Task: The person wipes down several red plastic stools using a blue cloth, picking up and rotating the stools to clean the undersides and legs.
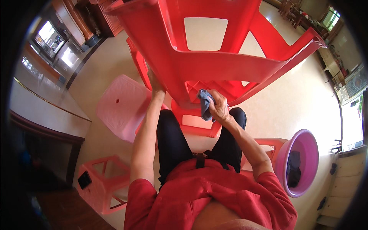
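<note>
A large red plastic stool (207, 64) is tipped over in front of me, its legs pointing up and the ribbed underside of its seat showing. My left hand (156, 83) holds it at the left side; the fingers are mostly hidden behind the plastic. In my right hand (220, 106) is a bunched grey-blue cloth (205, 105), held close to the seat end of the stool. Another red stool (201, 130) stands beneath, between my knees. I cannot tell whether the upper one rests on it.
To the left is a pink stool (123, 106). A dark phone-like object (84, 180) lies on a pinkish-red stool (110, 184) behind it. On the right, a purple basin (312, 164) containing dark cloth (293, 168) sits by a red stool (280, 142). Wooden furniture (335, 64) lines the far right wall.
</note>
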Available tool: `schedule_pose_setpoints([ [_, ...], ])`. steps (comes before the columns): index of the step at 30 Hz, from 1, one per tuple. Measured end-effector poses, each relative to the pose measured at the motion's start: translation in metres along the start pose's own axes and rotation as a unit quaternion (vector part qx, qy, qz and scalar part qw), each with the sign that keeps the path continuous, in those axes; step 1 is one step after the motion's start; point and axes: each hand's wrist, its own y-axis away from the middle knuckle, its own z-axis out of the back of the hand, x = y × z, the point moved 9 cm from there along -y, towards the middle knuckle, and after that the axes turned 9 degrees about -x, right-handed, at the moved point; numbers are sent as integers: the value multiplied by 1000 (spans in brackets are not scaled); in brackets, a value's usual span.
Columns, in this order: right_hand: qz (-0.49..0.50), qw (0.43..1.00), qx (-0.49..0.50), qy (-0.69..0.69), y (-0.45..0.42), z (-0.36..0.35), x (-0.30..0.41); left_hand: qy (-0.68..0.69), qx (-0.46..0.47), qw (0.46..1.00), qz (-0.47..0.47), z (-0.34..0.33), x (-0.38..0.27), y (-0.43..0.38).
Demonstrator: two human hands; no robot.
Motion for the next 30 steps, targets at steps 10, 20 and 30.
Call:
schedule_pose_setpoints([
  [10,377,885,-205,178,-84,77,203,198,38,956,214,4,20,-1],
  [20,429,842,-151,290,-114,21,202,183,-36,981,-55,35,-187,-87],
  [30,457,798,-130,371,-128,74,153,227,4,974,12,-23,-184,-97],
])
